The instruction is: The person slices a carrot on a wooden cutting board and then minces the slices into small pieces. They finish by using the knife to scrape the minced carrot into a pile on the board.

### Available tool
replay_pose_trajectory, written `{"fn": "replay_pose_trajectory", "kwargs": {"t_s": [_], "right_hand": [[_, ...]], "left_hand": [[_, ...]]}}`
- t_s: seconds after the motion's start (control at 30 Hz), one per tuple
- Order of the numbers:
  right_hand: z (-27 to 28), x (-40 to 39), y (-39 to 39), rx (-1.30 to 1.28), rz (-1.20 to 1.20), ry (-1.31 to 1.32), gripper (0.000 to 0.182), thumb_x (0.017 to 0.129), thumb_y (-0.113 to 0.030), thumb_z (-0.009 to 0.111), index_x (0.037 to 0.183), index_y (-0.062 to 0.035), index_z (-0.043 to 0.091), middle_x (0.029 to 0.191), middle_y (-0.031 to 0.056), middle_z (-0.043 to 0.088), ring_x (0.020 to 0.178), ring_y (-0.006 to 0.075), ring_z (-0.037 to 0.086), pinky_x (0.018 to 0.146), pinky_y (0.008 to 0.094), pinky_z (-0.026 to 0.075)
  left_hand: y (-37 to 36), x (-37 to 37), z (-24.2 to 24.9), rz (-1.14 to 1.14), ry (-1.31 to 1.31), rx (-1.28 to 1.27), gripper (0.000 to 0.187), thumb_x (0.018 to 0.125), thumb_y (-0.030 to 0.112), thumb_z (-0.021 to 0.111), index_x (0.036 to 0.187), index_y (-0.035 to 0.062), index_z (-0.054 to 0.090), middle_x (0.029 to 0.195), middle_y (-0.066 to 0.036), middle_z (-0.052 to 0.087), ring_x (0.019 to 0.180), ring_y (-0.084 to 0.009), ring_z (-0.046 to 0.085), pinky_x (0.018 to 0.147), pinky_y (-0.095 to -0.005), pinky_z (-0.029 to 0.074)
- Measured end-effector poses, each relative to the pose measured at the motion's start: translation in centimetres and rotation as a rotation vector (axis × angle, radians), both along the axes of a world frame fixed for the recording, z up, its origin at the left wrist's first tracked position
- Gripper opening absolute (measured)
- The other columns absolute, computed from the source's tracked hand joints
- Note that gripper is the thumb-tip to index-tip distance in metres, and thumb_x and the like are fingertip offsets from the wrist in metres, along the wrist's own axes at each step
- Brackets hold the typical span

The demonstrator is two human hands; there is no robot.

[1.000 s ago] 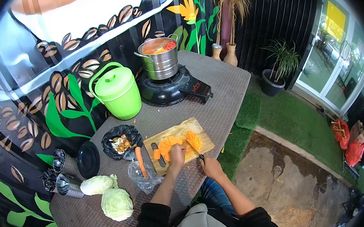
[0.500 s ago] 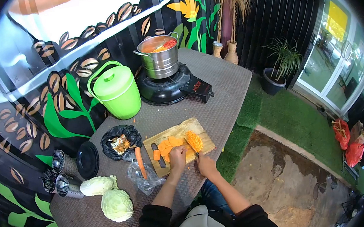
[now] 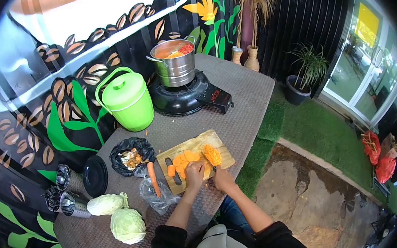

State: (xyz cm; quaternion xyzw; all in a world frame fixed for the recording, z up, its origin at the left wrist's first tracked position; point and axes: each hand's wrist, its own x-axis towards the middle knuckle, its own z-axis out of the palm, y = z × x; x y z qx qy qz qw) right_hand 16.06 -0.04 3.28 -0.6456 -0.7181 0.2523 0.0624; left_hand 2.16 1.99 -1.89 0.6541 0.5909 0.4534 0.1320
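Note:
A wooden cutting board [image 3: 228,155] lies on the table, with orange carrot slices [image 3: 181,161] at its middle and a heap of diced carrot [image 3: 212,155] toward its right end. My left hand [image 3: 195,174] is closed over the board's front part beside the slices; what its fingers press on is hidden. My right hand [image 3: 222,178] is wrapped round the handle of a knife [image 3: 214,168], whose blade points toward the diced heap. At the board's left lie a carrot piece [image 3: 171,171] and a dark object. A whole carrot [image 3: 153,179] rests on a clear plastic bag [image 3: 156,197].
Behind the board stand a green lidded bucket [image 3: 129,104] and a steel pot [image 3: 175,64] on a black stove [image 3: 177,97]. Leftward are a black bag of scraps [image 3: 132,156], cabbage [image 3: 127,225], napa cabbage [image 3: 106,204], black plates [image 3: 95,175] and metal holders [image 3: 75,204].
My right hand and the knife have shifted slightly left and down. My left hand stays closed in nearly the same place.

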Motion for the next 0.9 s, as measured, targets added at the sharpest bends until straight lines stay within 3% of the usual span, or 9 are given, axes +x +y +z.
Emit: {"fn": "replay_pose_trajectory", "kwargs": {"t_s": [0.1, 0.2, 0.33, 0.47, 0.57, 0.67, 0.83, 0.9], "right_hand": [[0.5, -0.9, -0.9, 0.011, -0.008, -0.045, 0.027, 0.092, -0.012, 0.043, 0.115, 0.001, 0.044, 0.093, 0.0272, 0.065, 0.085, 0.0411, 0.066, 0.075, 0.0473, 0.054], [0.1, -2.4, -1.5, -0.037, -0.194, 0.045, 0.027, 0.084, -0.008, 0.053, 0.109, 0.0026, 0.049, 0.095, 0.0279, 0.065, 0.091, 0.0418, 0.065, 0.077, 0.0477, 0.053], [1.0, -1.2, 0.8, -0.064, -0.051, 0.036, 0.026, 0.085, -0.009, 0.052, 0.108, 0.0037, 0.048, 0.097, 0.029, 0.064, 0.093, 0.0427, 0.064, 0.08, 0.0484, 0.052], [0.5, -1.0, 0.2, -0.089, -0.021, 0.042, 0.025, 0.086, -0.01, 0.051, 0.107, 0.004, 0.048, 0.097, 0.0303, 0.063, 0.094, 0.0435, 0.063, 0.082, 0.0485, 0.051], [0.8, -2.2, -1.4, -0.048, -0.19, 0.057, 0.027, 0.088, -0.014, 0.048, 0.108, 0.0047, 0.05, 0.099, 0.0313, 0.063, 0.095, 0.0441, 0.063, 0.082, 0.0495, 0.05], [0.1, -2.1, 0.0, -0.04, -0.177, 0.125, 0.031, 0.09, -0.017, 0.046, 0.111, 0.0055, 0.05, 0.1, 0.0315, 0.062, 0.097, 0.0444, 0.062, 0.084, 0.0508, 0.049], [-0.1, 0.2, 3.3, -0.162, 0.015, 0.106, 0.034, 0.09, -0.019, 0.048, 0.113, 0.0062, 0.049, 0.098, 0.0304, 0.063, 0.096, 0.0452, 0.062, 0.083, 0.0509, 0.049], [-0.7, -0.4, 1.5, -0.072, -0.016, 0.08, 0.033, 0.09, -0.018, 0.048, 0.113, 0.0064, 0.048, 0.098, 0.0304, 0.063, 0.094, 0.0455, 0.062, 0.082, 0.0507, 0.05]], "left_hand": [[0.0, 0.2, 0.5, 0.032, -0.11, -0.051, 0.013, 0.079, 0.004, 0.066, 0.091, 0.0003, 0.065, 0.085, -0.015, 0.066, 0.081, -0.0311, 0.063, 0.073, -0.0397, 0.049], [-0.4, 0.5, 1.4, 0.035, -0.201, -0.058, 0.02, 0.079, 0.002, 0.066, 0.097, 0.0013, 0.056, 0.086, -0.015, 0.066, 0.081, -0.0306, 0.065, 0.071, -0.0399, 0.05], [-0.1, 0.4, 1.5, 0.028, -0.2, -0.107, 0.028, 0.079, -0.001, 0.065, 0.099, 0.0035, 0.046, 0.087, -0.016, 0.065, 0.083, -0.0292, 0.066, 0.07, -0.04, 0.05], [0.2, 0.1, 1.8, -0.001, -0.183, -0.074, 0.026, 0.078, -0.002, 0.065, 0.097, 0.0029, 0.048, 0.085, -0.016, 0.063, 0.081, -0.0285, 0.066, 0.07, -0.039, 0.05], [0.4, 0.2, 1.8, -0.042, -0.211, -0.089, 0.024, 0.078, -0.002, 0.066, 0.094, 0.0023, 0.048, 0.083, -0.015, 0.063, 0.08, -0.0288, 0.066, 0.069, -0.0383, 0.05], [0.0, 0.3, 2.4, -0.016, -0.251, -0.166, 0.021, 0.077, -0.002, 0.067, 0.088, 0.001, 0.05, 0.083, -0.014, 0.062, 0.083, -0.0291, 0.063, 0.072, -0.0372, 0.05], [0.0, 0.2, 1.4, 0.065, -0.082, -0.042, 0.006, 0.074, 0.0, 0.068, 0.079, -0.0004, 0.066, 0.082, -0.015, 0.063, 0.088, -0.0314, 0.055, 0.079, -0.0384, 0.045], [-0.1, 0.2, 1.3, 0.057, -0.062, -0.043, 0.006, 0.074, 0.001, 0.067, 0.08, -0.0004, 0.068, 0.083, -0.016, 0.063, 0.088, -0.0321, 0.055, 0.079, -0.0391, 0.045]]}}
